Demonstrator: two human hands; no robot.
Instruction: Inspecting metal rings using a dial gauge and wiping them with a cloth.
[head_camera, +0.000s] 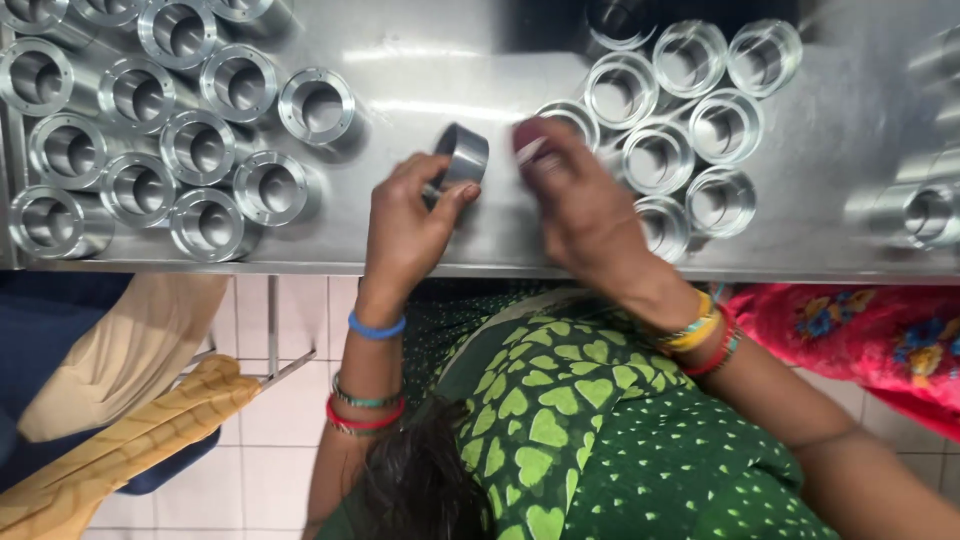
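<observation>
My left hand (405, 225) grips a short grey metal ring (460, 158) between thumb and fingers, tilted just above the steel tabletop (440, 70). My right hand (580, 205) is right beside it, fingers closed on a small dark-red and white object (530, 140) that is too blurred to identify. That object sits close to the ring's right side. Both wrists carry coloured bangles.
Several flanged metal sleeves (200, 130) stand upright at the table's left. Several shiny plain rings (690, 120) cluster at the right, behind my right hand. More metal parts (925, 210) are at the far right. Beige cloth (120, 400) lies below left, red floral fabric (860, 325) below right.
</observation>
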